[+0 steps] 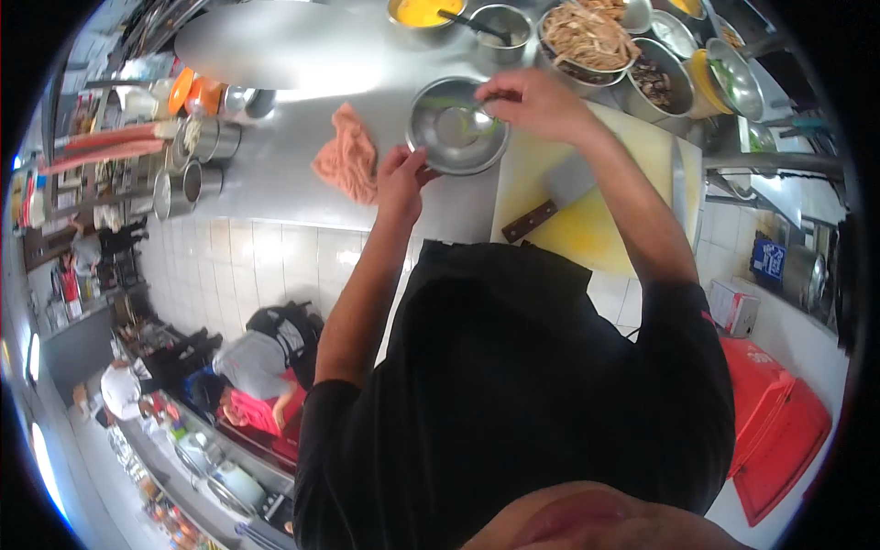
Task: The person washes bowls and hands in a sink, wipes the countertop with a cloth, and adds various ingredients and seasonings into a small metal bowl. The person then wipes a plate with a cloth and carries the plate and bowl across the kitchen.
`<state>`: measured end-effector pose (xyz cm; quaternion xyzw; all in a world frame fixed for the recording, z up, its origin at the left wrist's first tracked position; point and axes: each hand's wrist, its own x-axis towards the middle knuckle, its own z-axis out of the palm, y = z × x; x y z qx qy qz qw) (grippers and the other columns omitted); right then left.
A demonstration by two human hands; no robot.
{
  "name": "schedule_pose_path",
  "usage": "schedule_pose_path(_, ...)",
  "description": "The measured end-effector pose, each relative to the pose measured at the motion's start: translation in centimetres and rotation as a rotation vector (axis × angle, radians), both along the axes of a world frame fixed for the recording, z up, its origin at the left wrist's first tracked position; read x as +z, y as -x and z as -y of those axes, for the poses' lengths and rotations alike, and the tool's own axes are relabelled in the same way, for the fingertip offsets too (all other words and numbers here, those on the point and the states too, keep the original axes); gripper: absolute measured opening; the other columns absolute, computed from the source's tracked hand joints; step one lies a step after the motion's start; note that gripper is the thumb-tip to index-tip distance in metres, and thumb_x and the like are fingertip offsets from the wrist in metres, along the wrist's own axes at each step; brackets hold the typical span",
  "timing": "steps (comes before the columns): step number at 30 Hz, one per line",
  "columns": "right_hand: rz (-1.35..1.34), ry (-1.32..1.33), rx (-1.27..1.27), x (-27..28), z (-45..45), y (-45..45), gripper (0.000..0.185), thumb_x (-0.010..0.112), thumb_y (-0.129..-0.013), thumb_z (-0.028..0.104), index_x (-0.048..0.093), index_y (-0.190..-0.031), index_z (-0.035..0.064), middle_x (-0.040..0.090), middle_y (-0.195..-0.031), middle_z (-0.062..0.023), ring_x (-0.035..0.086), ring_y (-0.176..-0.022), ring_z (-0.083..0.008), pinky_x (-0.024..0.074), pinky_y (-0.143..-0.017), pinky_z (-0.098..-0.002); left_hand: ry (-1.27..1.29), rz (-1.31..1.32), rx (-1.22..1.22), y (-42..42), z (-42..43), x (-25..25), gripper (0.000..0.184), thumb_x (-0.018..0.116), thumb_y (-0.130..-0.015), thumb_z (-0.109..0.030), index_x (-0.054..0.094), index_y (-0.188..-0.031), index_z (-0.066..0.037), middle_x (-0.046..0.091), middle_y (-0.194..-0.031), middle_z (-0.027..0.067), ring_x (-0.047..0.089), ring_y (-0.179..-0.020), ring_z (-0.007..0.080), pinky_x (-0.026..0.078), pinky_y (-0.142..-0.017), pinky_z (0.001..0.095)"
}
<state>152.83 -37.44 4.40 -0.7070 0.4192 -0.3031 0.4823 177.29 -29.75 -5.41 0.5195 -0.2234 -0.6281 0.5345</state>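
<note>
A steel mixing bowl [431, 133] stands on the metal counter, with a little green and pale matter inside. My left hand [401, 183] grips its near left rim, thumb and fingers closed on the edge. Over the far right rim, my right hand [532, 105] is closed in a pinch. Something dark shows at its fingertips, too small to name. Below my right forearm a cleaver [566, 181] with a wooden handle lies on the yellowish cutting board [600, 243]. An orange cloth [346, 156] lies crumpled left of the bowl.
Along the back stand a bowl of yellow liquid [423, 11], a steel pot [504, 41], a bowl of shredded food [587, 41] and a bowl of dark pieces [655, 82]. A long knife [678, 179] lies at the board's right edge. A person [261, 362] bends at the lower left.
</note>
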Motion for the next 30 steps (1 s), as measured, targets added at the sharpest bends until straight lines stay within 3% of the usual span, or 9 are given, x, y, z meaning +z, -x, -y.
schedule_pose_path(1, -0.209, 0.149, -0.039, -2.1, 0.2, -0.5, 0.023, 0.062, -0.084, 0.016, 0.065, -0.105, 0.0046, 0.068, -0.086, -0.0087, 0.064, -0.077, -0.0186, 0.0509, -0.069, -0.0305, 0.000, -0.016, 0.003, 0.0, -0.1, 0.0, 0.015, 0.060, -0.087, -0.005, 0.050, -0.076, -0.009, 0.055, -0.074, 0.0020, 0.058, -0.068, 0.0145, 0.054, -0.063, 0.0334)
schedule_pose_path(4, -0.059, 0.076, -0.208, -3.4, 0.5, -0.6, 0.024, 0.063, -0.083, 0.017, 0.066, -0.103, 0.0047, 0.069, -0.091, -0.0107, 0.065, -0.084, -0.0227, 0.0504, -0.075, -0.0321, 0.003, -0.055, -0.002, -0.2, 0.1, -0.6, 0.015, 0.059, -0.088, -0.004, 0.051, -0.077, -0.009, 0.056, -0.075, 0.0019, 0.060, -0.067, 0.0149, 0.055, -0.063, 0.0336)
schedule_pose_path(8, -0.065, -0.072, -0.182, -2.3, 1.1, 1.0, 0.021, 0.065, -0.082, 0.016, 0.067, -0.098, 0.0032, 0.068, -0.083, -0.0061, 0.064, -0.077, -0.0143, 0.0497, -0.071, -0.0277, -0.028, -0.056, -0.012, 0.1, -0.3, -1.4, 0.015, 0.058, -0.088, -0.004, 0.050, -0.076, -0.009, 0.057, -0.075, 0.0020, 0.061, -0.067, 0.0152, 0.055, -0.065, 0.0342)
schedule_pose_path(12, -0.041, 0.114, -0.201, -2.7, 1.1, 1.3, 0.014, 0.065, -0.084, 0.013, 0.066, -0.094, 0.0024, 0.062, -0.075, 0.0007, 0.055, -0.066, -0.0051, 0.0461, -0.063, -0.0220, -0.038, -0.088, -0.022, 0.5, 0.0, -2.0, 0.015, 0.058, -0.088, -0.004, 0.050, -0.077, -0.009, 0.057, -0.075, 0.0025, 0.060, -0.067, 0.0148, 0.055, -0.065, 0.0344)
schedule_pose_path(15, -0.259, 0.089, -0.158, -3.1, 0.5, 0.8, 0.016, 0.066, -0.081, 0.016, 0.066, -0.093, 0.0042, 0.065, -0.077, -0.0044, 0.060, -0.069, -0.0112, 0.0477, -0.065, -0.0256, -0.034, -0.075, -0.030, 0.8, 0.2, -2.6, 0.015, 0.059, -0.088, -0.005, 0.050, -0.077, -0.008, 0.056, -0.074, 0.0023, 0.059, -0.068, 0.0144, 0.055, -0.064, 0.0328)
schedule_pose_path(20, -0.449, 0.464, -0.015, -9.1, -1.2, -4.8, 0.014, 0.062, -0.076, 0.016, 0.066, -0.086, 0.0072, 0.063, -0.086, -0.0108, 0.061, -0.081, -0.0307, 0.0493, -0.068, -0.0384, -0.005, 0.019, -0.105, 1.7, 0.4, -2.7, 0.012, 0.058, -0.089, -0.006, 0.050, -0.080, -0.009, 0.059, -0.080, 0.0037, 0.060, -0.073, 0.0168, 0.054, -0.067, 0.0340)
schedule_pose_path(23, -0.532, 0.494, -0.030, -12.1, -1.7, -7.0, 0.012, 0.061, -0.076, 0.015, 0.066, -0.084, 0.0075, 0.060, -0.085, -0.0098, 0.061, -0.082, -0.0293, 0.0490, -0.067, -0.0392, -0.005, 0.083, -0.110, 2.1, 0.1, -2.2, 0.013, 0.058, -0.089, -0.005, 0.051, -0.079, -0.009, 0.059, -0.079, 0.0032, 0.060, -0.071, 0.0163, 0.054, -0.066, 0.0334)
schedule_pose_path(27, -0.059, 0.359, -0.132, -11.1, -1.0, -7.0, 0.013, 0.064, -0.076, 0.014, 0.065, -0.086, 0.0052, 0.064, -0.081, -0.0105, 0.063, -0.075, -0.0248, 0.0485, -0.065, -0.0349, -0.029, 0.041, -0.046, 1.2, 0.2, -2.8, 0.014, 0.059, -0.087, -0.004, 0.050, -0.076, -0.008, 0.058, -0.076, 0.0026, 0.059, -0.069, 0.0138, 0.055, -0.064, 0.0318)
schedule_pose_path(30, 0.399, -0.217, -0.204, -7.3, 0.5, -4.2, 0.014, 0.060, -0.087, 0.016, 0.065, -0.091, 0.0032, 0.065, -0.085, -0.0038, 0.060, -0.078, -0.0131, 0.0485, -0.071, -0.0273, -0.033, 0.018, -0.046, 1.0, 0.1, -3.0, 0.014, 0.059, -0.086, -0.003, 0.050, -0.076, -0.008, 0.058, -0.076, 0.0029, 0.059, -0.069, 0.0142, 0.055, -0.064, 0.0326)
